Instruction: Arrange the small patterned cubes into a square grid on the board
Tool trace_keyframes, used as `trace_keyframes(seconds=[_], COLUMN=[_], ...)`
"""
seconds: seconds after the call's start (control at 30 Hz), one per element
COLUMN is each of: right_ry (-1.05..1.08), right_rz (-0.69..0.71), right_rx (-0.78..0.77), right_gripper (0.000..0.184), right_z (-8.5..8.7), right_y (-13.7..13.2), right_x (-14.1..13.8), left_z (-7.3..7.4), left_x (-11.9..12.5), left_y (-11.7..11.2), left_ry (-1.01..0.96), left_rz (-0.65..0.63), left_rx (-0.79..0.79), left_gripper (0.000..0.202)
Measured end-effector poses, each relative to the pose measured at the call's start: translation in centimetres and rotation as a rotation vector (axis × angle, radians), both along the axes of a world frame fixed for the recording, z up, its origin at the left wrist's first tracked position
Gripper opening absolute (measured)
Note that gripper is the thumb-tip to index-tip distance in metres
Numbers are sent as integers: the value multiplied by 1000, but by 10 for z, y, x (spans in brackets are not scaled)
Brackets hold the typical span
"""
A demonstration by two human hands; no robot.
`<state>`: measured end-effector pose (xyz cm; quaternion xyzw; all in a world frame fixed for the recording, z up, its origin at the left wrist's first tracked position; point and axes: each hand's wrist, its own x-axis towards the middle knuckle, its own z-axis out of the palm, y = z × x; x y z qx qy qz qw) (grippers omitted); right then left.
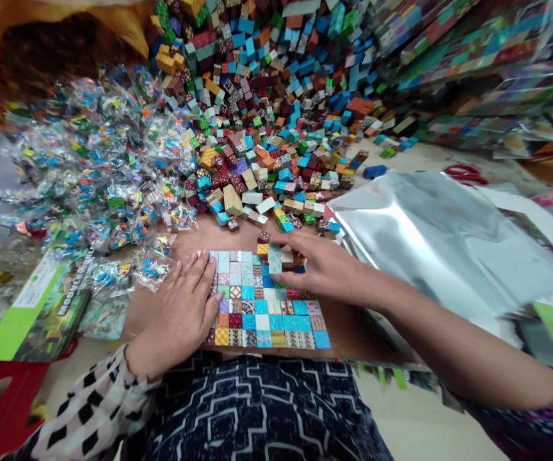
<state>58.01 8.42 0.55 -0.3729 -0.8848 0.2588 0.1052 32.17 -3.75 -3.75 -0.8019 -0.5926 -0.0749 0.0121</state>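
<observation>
A grid of printed blocks [262, 321] lies in tight rows on the brown board [353, 326] in front of me. My left hand [180, 314] rests flat along the grid's left side, fingers stretched out and touching its edge. At the upper right of the grid, my right hand [336, 269] pinches a pale green patterned block [275, 257] between thumb and fingers. A yellow block [262, 249] and a dark red block [264, 237] sit just left of those fingertips. Part of the grid's upper right corner is hidden by my right hand.
A big heap of loose coloured blocks [257, 128] rises behind the board. Small clear bags of parts [108, 153] pile up at the left, above a green-edged printed pack [41, 301]. Clear plastic sleeves [430, 230] lie at the right, with red scissors [466, 173] behind.
</observation>
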Motion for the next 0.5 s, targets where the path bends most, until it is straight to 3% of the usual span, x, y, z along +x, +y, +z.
trace_keyframes(seconds=[0.5], right_ry=[53], right_rz=[61], right_rx=[18], right_gripper=[54], right_z=[-13], right_y=[-18], right_x=[-2], left_z=[3], left_x=[-2], left_y=[-2], left_ry=[-21], left_rz=[16], left_rx=[-66], left_gripper=[61])
